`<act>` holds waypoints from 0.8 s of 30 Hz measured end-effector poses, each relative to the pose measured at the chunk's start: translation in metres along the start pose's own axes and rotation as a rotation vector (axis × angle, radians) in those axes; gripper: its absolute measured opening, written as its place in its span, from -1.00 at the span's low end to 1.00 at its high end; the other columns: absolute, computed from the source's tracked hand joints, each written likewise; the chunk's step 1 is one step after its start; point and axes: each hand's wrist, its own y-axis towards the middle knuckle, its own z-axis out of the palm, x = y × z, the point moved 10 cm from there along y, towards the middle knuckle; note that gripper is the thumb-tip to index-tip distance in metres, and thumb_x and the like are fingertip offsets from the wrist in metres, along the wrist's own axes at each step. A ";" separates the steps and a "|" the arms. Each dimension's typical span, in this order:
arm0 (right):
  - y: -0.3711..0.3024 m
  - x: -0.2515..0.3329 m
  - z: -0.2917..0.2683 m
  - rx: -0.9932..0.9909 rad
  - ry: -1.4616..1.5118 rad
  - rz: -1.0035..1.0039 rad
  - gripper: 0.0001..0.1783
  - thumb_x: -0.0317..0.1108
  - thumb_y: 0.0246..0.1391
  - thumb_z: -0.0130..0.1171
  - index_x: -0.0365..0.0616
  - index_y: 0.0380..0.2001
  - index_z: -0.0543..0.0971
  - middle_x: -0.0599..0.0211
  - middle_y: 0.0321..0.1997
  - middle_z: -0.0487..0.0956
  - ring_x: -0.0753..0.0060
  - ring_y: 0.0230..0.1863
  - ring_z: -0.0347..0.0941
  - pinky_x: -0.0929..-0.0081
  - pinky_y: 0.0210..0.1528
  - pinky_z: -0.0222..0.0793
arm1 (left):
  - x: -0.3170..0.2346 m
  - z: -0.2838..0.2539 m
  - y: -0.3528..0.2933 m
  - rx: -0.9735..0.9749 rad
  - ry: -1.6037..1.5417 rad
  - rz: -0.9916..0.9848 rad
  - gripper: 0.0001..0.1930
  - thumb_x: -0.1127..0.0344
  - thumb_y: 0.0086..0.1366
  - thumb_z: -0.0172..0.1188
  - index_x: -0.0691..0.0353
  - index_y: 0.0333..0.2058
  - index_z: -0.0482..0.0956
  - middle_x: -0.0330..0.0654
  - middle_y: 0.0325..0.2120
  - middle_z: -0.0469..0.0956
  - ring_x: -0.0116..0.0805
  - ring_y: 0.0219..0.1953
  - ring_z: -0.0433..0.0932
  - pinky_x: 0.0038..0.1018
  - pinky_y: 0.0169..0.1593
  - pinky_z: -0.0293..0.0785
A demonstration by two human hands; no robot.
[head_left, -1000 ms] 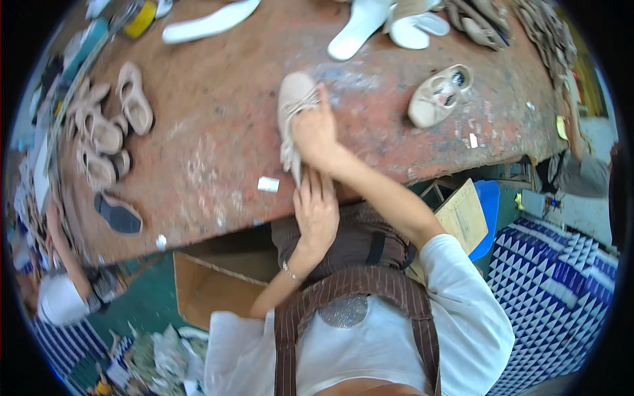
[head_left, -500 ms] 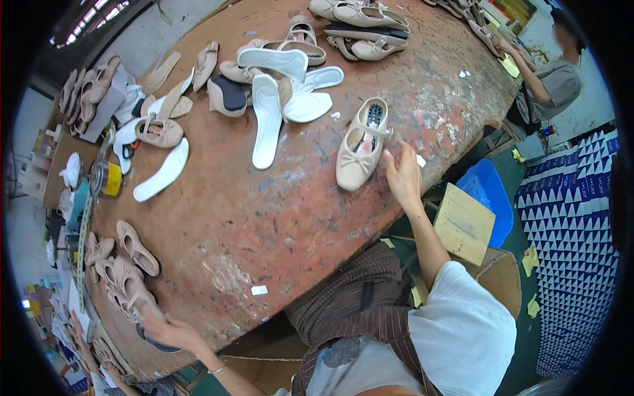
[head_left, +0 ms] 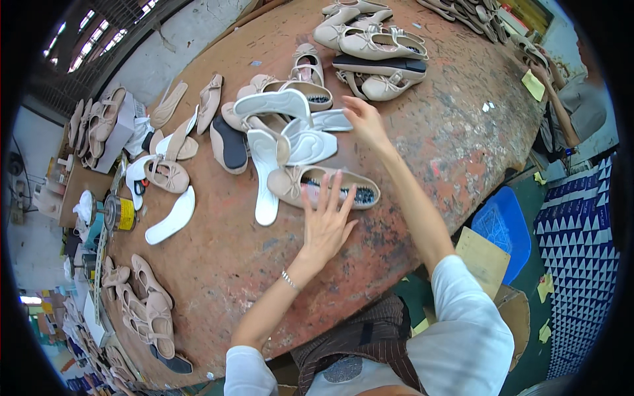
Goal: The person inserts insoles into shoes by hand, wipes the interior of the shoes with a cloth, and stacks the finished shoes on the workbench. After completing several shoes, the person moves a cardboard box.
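A beige ballet flat (head_left: 300, 183) lies on its sole on the worn reddish table (head_left: 456, 145). My left hand (head_left: 325, 221) hovers over its near side with fingers spread, holding nothing. My right hand (head_left: 363, 121) reaches farther out, fingers apart, to the edge of a heap of white insoles (head_left: 300, 142) and beige uppers (head_left: 257, 86). A long white insole (head_left: 264, 173) lies just left of the flat.
More beige flats (head_left: 373, 41) are stacked at the far side, with a black sole (head_left: 380, 64) among them. Another group of flats (head_left: 146, 307) sits at the table's near left. A metal can (head_left: 119, 213) stands at the left edge. Another person's arm (head_left: 551, 99) shows at far right.
My left hand has come in from the table's near left edge to hover over the flat. My right hand has left that flat and reached out to the insole heap.
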 end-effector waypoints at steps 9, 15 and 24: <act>0.148 -0.099 0.106 0.300 0.033 0.289 -0.40 -0.34 -0.04 0.21 -0.21 0.15 0.48 0.03 0.00 0.62 0.21 -0.04 0.56 0.32 0.04 0.43 | 0.098 0.014 0.062 0.021 0.039 0.065 -0.06 -0.05 -0.13 0.48 -0.08 0.29 0.34 -0.14 0.22 0.37 -0.06 0.42 0.10 0.27 0.40 -0.46; 0.078 -0.011 0.242 0.399 0.244 0.093 -0.52 -0.03 -0.16 0.42 0.01 -0.15 0.68 0.10 -0.25 0.70 0.20 -0.19 0.64 0.22 -0.09 0.49 | 0.208 -0.029 -0.018 0.141 0.348 0.024 -0.12 0.10 -0.04 0.44 -0.05 0.31 0.31 -0.26 0.31 0.31 -0.21 0.44 0.08 0.12 0.44 -0.48; -0.066 0.129 0.353 1.079 0.299 -0.179 -0.41 -0.37 0.03 0.17 -0.32 0.17 0.43 -0.16 0.02 0.58 -0.09 0.04 0.54 0.19 0.12 0.45 | 0.391 -0.120 -0.239 0.374 0.600 -0.573 -0.40 0.38 -0.07 0.37 0.31 0.04 0.52 0.06 0.08 0.50 0.07 0.23 0.33 -0.07 0.42 0.02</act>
